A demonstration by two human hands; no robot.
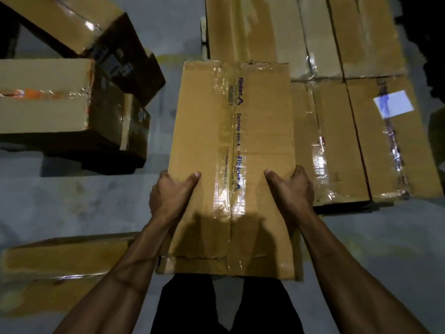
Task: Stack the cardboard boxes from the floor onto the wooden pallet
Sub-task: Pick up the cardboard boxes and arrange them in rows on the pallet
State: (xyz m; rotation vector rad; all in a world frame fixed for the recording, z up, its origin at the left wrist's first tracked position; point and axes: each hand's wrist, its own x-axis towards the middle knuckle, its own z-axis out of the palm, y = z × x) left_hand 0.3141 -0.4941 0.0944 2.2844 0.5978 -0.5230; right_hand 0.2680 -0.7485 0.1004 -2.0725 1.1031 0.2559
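Long rectangular cardboard box (231, 165), held out in front of the body above the grey floor (84, 201). Plain brown corrugated board, top flaps meeting along a centre seam sealed with glossy clear tape; blue printed lettering runs along the seam. Tape wrinkled and catching the light near the far end and mid-length. Near end shows a creased flap edge.

Left hand (172, 196) grips the box's left long edge, thumb laid flat on the top face, fingers wrapped down over the side and out of sight. Right hand (295, 189) does the same on the right long edge, thumb on top, fingers curled over the side. Both forearms bare. Dark trousers (224, 307) show below the box.

Far end of the held box overlaps the near-left corner of the stacked boxes (349, 92) at upper right: several flat brown cartons packed side by side, tight seams between them, tape strips shiny and crumpled. One carries a white paper label (393, 103) with a blue smear. A pale sliver of the wooden pallet (203, 34) shows at their left edge.

On the floor to the left: two loose boxes (60, 92) heaped at angles, one with orange print under its tape. Another floor box (65, 268) lies flat at lower left, beside the left forearm. Floor is smooth concrete, mottled.
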